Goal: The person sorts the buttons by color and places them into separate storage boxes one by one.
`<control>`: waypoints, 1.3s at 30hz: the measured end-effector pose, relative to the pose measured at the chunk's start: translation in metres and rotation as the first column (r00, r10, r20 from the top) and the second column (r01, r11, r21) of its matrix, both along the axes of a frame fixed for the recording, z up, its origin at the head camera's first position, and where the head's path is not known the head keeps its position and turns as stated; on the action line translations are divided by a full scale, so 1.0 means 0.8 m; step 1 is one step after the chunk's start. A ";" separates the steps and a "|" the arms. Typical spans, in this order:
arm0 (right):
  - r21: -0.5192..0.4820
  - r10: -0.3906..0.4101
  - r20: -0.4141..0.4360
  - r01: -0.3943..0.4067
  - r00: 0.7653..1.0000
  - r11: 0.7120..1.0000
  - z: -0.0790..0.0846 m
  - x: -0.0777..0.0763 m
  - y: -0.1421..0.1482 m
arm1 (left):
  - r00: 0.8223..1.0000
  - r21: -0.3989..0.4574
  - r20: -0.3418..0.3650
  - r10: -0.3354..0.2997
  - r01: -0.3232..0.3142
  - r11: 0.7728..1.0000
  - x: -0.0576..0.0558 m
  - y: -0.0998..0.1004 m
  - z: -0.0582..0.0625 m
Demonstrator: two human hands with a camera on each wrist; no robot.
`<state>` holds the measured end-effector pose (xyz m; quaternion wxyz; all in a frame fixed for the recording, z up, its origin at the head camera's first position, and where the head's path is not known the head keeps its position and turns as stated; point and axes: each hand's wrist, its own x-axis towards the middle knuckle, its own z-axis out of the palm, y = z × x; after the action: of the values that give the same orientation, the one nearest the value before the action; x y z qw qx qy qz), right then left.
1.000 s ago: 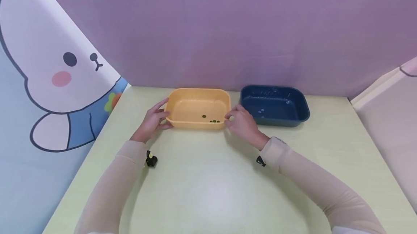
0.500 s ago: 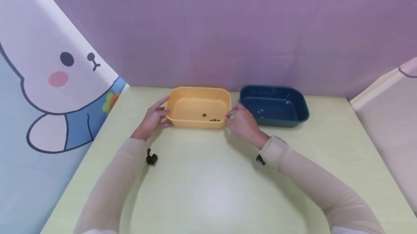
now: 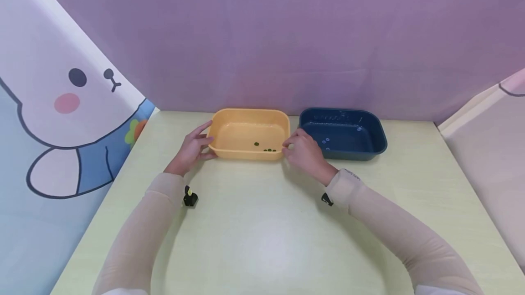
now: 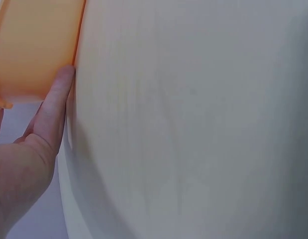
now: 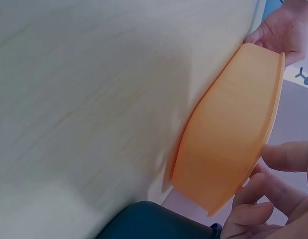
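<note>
In the head view, a shallow yellow-orange tray (image 3: 252,131) stands near the back of the table, with several small round green pieces (image 3: 256,144) inside near its front right. My left hand (image 3: 192,149) holds the tray's left end, thumb low along the wall and fingers spread by the rim. At the right end, my right hand (image 3: 305,152) pinches the rim between thumb and fingers. The right wrist view shows my right fingers (image 5: 263,194) curled at that rim and the tray's outer wall (image 5: 228,129). The tray's underside is hidden.
A dark blue tray (image 3: 348,151) stands just right of the right hand, with several small pale bluish pieces (image 3: 326,141) inside. Behind both trays rises a purple backdrop (image 3: 262,39). A cartoon-printed panel (image 3: 49,103) borders the left side of the table (image 3: 254,231).
Both hands stay on the ends of the orange tray. The whole view shifts slightly; no clear movement of the tray or the small pieces shows.
</note>
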<state>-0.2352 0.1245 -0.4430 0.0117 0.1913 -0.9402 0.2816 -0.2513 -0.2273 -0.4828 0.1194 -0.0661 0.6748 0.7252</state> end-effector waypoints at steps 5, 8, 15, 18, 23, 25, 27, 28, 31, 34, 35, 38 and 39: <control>0.004 -0.007 0.000 0.007 1.000 1.000 0.001 -0.003 0.001 | 1.000 0.001 0.007 0.000 0.000 1.000 -0.004 0.001 0.001; 0.003 -0.014 -0.006 0.014 1.000 1.000 0.002 -0.004 0.001 | 1.000 -0.002 0.010 0.000 0.000 1.000 -0.006 0.001 0.003; -0.010 -0.020 -0.019 0.019 1.000 1.000 0.002 -0.009 0.000 | 1.000 -0.011 0.014 -0.001 0.001 1.000 -0.010 0.002 0.006; -0.017 -0.021 -0.022 0.020 1.000 1.000 0.002 -0.011 -0.001 | 1.000 -0.010 0.016 0.000 0.001 1.000 -0.012 0.002 0.008; -0.029 -0.023 -0.007 0.023 1.000 0.999 0.003 -0.011 -0.002 | 1.000 -0.013 0.020 0.003 -0.002 1.000 -0.015 0.003 0.009; -0.035 -0.024 0.000 0.024 1.000 0.999 0.004 -0.011 -0.002 | 1.000 -0.016 0.023 0.003 -0.002 1.000 -0.016 0.003 0.008; -0.042 -0.024 0.004 0.024 1.000 0.999 0.005 -0.011 -0.002 | 1.000 -0.017 0.022 0.006 -0.005 1.000 -0.016 0.003 0.008; -0.046 -0.024 0.006 0.024 1.000 0.999 0.005 -0.012 -0.002 | 1.000 -0.017 0.022 0.007 -0.007 1.000 -0.017 0.004 0.009; -0.055 -0.030 0.011 0.030 0.999 0.998 0.005 -0.012 -0.002 | 1.000 -0.016 0.015 0.007 -0.007 1.000 -0.019 0.004 0.007; -0.059 -0.037 0.019 0.038 0.999 0.998 0.003 -0.013 -0.002 | 1.000 -0.015 0.016 0.009 -0.008 1.000 -0.021 0.004 0.005; -0.058 -0.039 0.021 0.040 0.999 0.998 0.002 -0.013 -0.001 | 1.000 -0.014 0.017 0.008 -0.008 1.000 -0.021 0.004 0.005; -0.059 -0.044 0.027 0.046 0.999 0.997 -0.001 -0.014 -0.001 | 1.000 -0.011 0.019 0.005 -0.004 1.000 -0.021 0.005 0.003; -0.060 -0.044 0.027 0.045 0.999 0.997 -0.002 -0.015 -0.001 | 1.000 -0.012 0.018 0.007 -0.007 1.000 -0.021 0.005 0.003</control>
<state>-0.2471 0.1236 -0.4447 0.0116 0.1661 -0.9353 0.3121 -0.2679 -0.2230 -0.4803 0.1226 -0.0755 0.6780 0.7208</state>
